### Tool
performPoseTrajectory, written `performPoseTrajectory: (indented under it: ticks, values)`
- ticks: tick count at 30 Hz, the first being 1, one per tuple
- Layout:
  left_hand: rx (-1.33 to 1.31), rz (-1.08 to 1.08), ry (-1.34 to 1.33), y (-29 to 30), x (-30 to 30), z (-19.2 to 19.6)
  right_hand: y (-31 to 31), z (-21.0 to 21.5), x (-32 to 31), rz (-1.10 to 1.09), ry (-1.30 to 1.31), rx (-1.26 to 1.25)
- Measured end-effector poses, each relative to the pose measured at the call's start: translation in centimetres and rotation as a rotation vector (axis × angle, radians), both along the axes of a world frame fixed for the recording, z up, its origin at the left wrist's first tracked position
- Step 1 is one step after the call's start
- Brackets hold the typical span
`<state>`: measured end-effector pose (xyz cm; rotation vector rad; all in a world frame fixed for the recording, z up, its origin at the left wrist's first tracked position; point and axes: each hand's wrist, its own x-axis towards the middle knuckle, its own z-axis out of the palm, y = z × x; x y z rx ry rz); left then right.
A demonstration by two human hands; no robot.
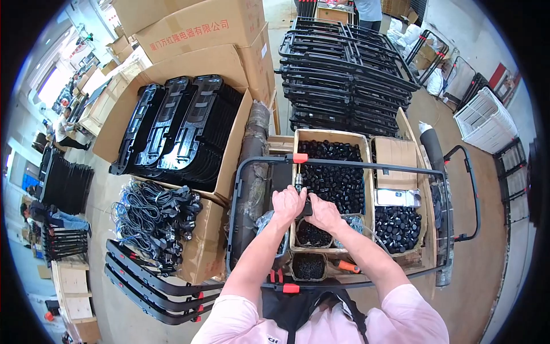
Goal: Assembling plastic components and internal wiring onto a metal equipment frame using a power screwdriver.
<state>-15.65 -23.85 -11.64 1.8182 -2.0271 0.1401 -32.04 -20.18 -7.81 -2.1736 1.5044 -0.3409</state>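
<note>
A dark, silver-chucked drill (308, 207) points forward toward a red clip (299, 158) on a round-cornered black frame (366, 165).

The left hand (289, 204) and right hand (322, 213) meet around a black drill (299, 181) — its bit points away from the person, toward a red clip (299, 158) on a black frame (366, 165). The frame lies across a wooden box (369, 172) with black caps (332, 183) in one compartment and round black knobs (397, 230) in another. Near the frame's lower edge are small screws (309, 267) and an orange handle (348, 266). To the left, glossy black panels (192, 117) stand in a carton (237, 143) — tangled cables (154, 209) lie just below it. More frames (346, 80) are stacked beyond.
</note>
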Motion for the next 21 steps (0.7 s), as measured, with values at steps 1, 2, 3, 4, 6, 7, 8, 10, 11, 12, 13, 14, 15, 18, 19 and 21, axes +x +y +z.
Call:
performPoseTrajectory:
  ticks: [1, 2, 3, 4, 6, 7, 8, 10, 11, 12, 13, 14, 15, 18, 19, 21]
  values:
    - [-0.031, -0.014, -0.016, 0.0, 0.0, -0.1, 0.0, -0.1, 0.0, -0.014, -0.002, 0.003]
    - [-0.029, -0.017, -0.017, -0.2, -0.1, -0.1, -0.1, -0.2, -0.1, -0.017, -0.003, 0.005]
    - [-0.065, -0.021, -0.028, -0.5, -0.1, -0.1, -0.2, -0.3, -0.2, -0.015, -0.003, -0.007]
    - [-0.100, -0.023, -0.040, -0.6, -0.1, -0.2, -0.3, -0.4, -0.2, -0.010, -0.004, -0.019]
    - [-0.132, -0.025, -0.072, -0.8, -0.1, -0.4, -0.4, -0.5, -0.3, -0.009, -0.018, -0.042]
    - [-0.167, -0.026, -0.102, -0.9, -0.1, -0.4, -0.5, -0.6, -0.3, -0.008, -0.029, -0.068]
    - [-0.166, -0.026, -0.103, -1.1, -0.2, -0.4, -0.6, -0.6, -0.4, -0.008, -0.030, -0.067]
    - [-0.090, -0.017, -0.069, -1.4, -0.3, -0.4, -0.9, -0.9, -0.5, -0.034, -0.028, -0.018]
    - [-0.090, -0.019, -0.069, -1.4, -0.4, -0.5, -1.0, -1.0, -0.6, -0.035, -0.028, -0.017]
    - [-0.102, -0.016, -0.079, -1.5, -0.4, -0.5, -1.1, -1.2, -0.6, -0.033, -0.035, -0.034]
    - [-0.115, -0.013, -0.090, -1.6, -0.4, -0.6, -1.1, -1.1, -0.5, -0.031, -0.042, -0.050]
    - [-0.114, -0.014, -0.090, -1.7, -0.3, -0.7, -1.2, -1.0, -0.4, -0.031, -0.042, -0.050]
    - [-0.109, -0.013, -0.089, -1.8, -0.2, -0.8, -1.3, -0.9, -0.3, -0.032, -0.049, -0.040]
    - [-0.080, -0.016, -0.079, -2.2, -0.5, -0.7, -1.5, -1.1, -0.6, -0.044, -0.040, -0.031]
    - [-0.056, -0.012, -0.076, -2.2, -0.5, -0.7, -1.5, -1.0, -0.6, -0.047, -0.031, -0.031]
    - [-0.048, -0.008, -0.082, -2.3, -0.5, -0.6, -1.5, -0.8, -0.6, -0.034, -0.055, -0.033]
